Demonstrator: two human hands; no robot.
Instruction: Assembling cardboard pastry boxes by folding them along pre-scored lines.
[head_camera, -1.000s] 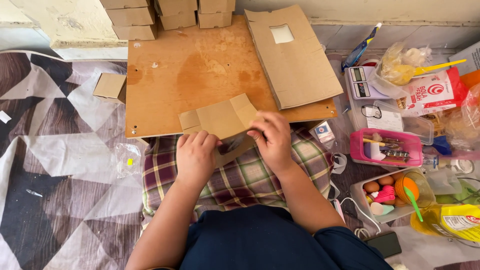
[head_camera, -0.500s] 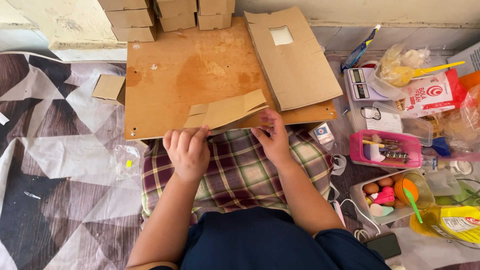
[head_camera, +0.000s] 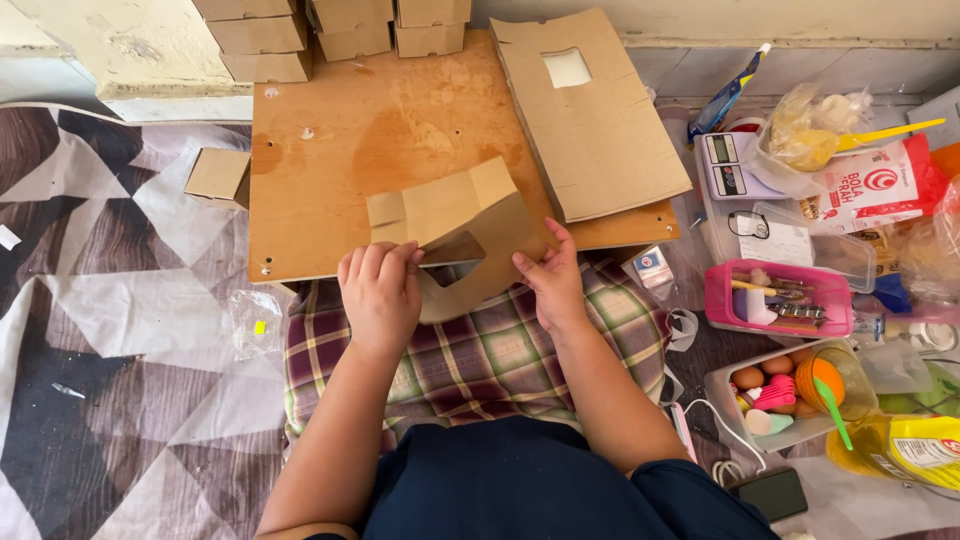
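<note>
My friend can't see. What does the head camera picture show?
Two hands, left hand and right hand, hold a partly folded brown cardboard box blank over a wooden board. Finished small boxes are stacked behind.

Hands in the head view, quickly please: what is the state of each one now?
Left hand: closed, gripping the left edge of the brown, partly unfolded cardboard box blank.
Right hand: fingers pinching the same blank at its right side.

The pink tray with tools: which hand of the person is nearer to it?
The right hand. It holds the folded cardboard piece just left of the pink tray. The left hand grips the cardboard's far side, farther from the tray.
</note>
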